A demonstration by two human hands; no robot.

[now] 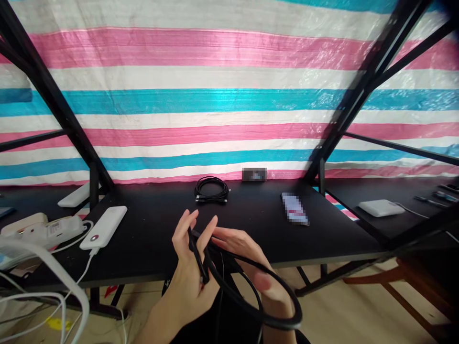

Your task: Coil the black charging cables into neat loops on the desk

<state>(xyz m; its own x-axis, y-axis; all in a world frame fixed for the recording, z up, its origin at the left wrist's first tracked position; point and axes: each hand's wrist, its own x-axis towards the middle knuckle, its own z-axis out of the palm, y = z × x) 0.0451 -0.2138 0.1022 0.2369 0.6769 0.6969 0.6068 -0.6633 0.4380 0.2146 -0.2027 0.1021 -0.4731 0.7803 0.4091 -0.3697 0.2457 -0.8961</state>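
My left hand [190, 267] is raised at the near edge of the black table [150, 239], palm up, with its fingers partly curled round a black cable [247, 291]. The cable's plug end runs across that palm. My right hand [247, 255] sits just right of it, fingers on the same cable, which loops down and round to the right below the wrist. A second black cable [211, 189], neatly coiled, lies farther back on the table, apart from both hands.
A white power bank [103, 227] with a white lead lies at the table's left. More white devices and cords [43, 231] crowd the far left. A blurred flat item [294, 208] lies right of centre. Black frame struts [53, 100] rise on both sides. Another white device [380, 207] sits on the right table.
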